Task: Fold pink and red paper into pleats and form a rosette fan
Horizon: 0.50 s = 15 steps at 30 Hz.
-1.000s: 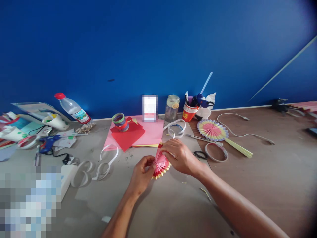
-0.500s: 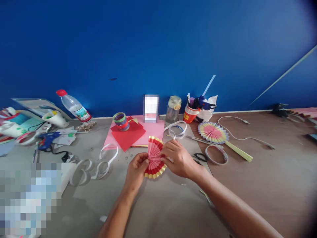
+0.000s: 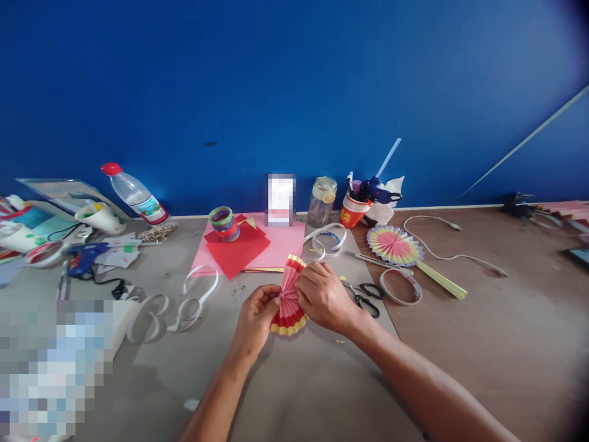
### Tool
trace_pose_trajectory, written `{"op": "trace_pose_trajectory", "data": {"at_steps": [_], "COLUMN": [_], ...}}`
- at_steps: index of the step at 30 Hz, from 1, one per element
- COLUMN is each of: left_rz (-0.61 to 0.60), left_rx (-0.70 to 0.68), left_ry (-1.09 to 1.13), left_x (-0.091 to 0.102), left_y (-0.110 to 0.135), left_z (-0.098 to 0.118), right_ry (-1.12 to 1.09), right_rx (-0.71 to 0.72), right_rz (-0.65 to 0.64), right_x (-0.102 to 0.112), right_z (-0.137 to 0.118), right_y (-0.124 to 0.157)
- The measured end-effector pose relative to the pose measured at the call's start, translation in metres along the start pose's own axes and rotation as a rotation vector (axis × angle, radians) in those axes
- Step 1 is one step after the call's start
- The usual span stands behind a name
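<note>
A pleated paper fan (image 3: 289,310), pink in the middle with red and yellow bands at its rim, is held up between both hands. My left hand (image 3: 260,313) pinches it near its gathered centre, thumb on top. My right hand (image 3: 324,291) is closed over its right side and hides part of the folds. To the right of that hand, black-handled scissors (image 3: 368,299) lie on the table, partly covered by the wrist. Behind the fan are red paper (image 3: 239,252) and pink paper (image 3: 288,242).
A finished-looking round fan (image 3: 396,245), a white tape ring (image 3: 402,287) and a cable (image 3: 427,248) lie to the right. A red cup of tools (image 3: 353,212) and a clear jar (image 3: 322,205) stand behind. A tilted bottle (image 3: 142,199) and a blue glue gun (image 3: 87,258) are left.
The fan's upper folds have drawn closer together and swung to the right, so the fan looks narrower. My right hand has shifted slightly left, and more of the scissors shows.
</note>
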<state>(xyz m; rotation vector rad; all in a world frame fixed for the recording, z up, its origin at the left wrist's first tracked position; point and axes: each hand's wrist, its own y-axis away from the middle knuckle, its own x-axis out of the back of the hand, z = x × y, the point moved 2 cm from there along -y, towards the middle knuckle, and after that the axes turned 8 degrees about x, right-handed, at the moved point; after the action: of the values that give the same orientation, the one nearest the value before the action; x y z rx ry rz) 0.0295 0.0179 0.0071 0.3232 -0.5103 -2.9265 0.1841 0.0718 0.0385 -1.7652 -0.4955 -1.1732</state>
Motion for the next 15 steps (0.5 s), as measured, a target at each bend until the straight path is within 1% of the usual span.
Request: {"op": "trace_pose_trajectory", "data": {"at_steps": [2,4,8,9,11,13,15], "left_rz": [0.017,0.055,0.121,0.132,0.136,0.116,0.080], "left_rx": [-0.040,-0.090,-0.147,-0.156,-0.189,-0.236,-0.279], "left_ry": [-0.051,-0.129,-0.326,-0.374,-0.455,-0.507,-0.548], "left_x": [0.000,0.001,0.001,0.001,0.001,0.001,0.000], "left_y": [-0.001,-0.002,-0.002,-0.001,0.000,0.002,0.003], "left_z": [-0.002,-0.003,-0.005,-0.006,-0.006,-0.006,-0.005], "right_ry": [-0.034,-0.124,-0.281,-0.297,-0.297,-0.265,-0.229], "right_rx": [-0.002,-0.018,-0.077,-0.079,-0.073,-0.069,-0.078], "right_rz": [-0.012,-0.003,0.125,0.134,0.111,0.084,0.086], "right_x": [0.002,0.009,0.023,0.024,0.021,0.017,0.014], "right_z": [0.001,0.003,0.007,0.007,0.006,0.004,0.002], "right_y": [0.001,0.001,0.000,0.001,0.001,0.002,0.002]}}
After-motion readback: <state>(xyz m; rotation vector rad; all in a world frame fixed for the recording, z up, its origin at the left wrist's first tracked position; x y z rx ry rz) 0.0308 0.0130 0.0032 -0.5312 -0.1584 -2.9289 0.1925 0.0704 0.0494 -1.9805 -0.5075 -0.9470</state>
